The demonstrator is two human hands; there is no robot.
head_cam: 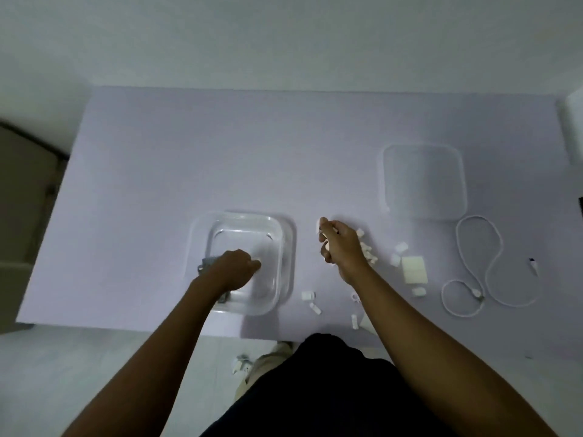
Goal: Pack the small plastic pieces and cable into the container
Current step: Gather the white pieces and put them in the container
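A clear square container (285, 247) sits near the table's front edge, left of centre. My left hand (235, 268) is inside it, fingers curled low over its bottom; what it holds is hidden. My right hand (339, 244) hovers just right of the container, closed on small white plastic pieces (317, 227) that poke out between its fingers. More white pieces (367, 250) lie scattered right of and below that hand, with a larger cream block (414, 269) among them. A white cable (479, 263) lies looped at the far right.
The clear lid (424, 184) lies flat behind the cable. The lilac table (220, 146) ends close to my body. A few pieces (241, 364) lie on the floor by my foot. A grey object (206, 263) shows at the container's left side.
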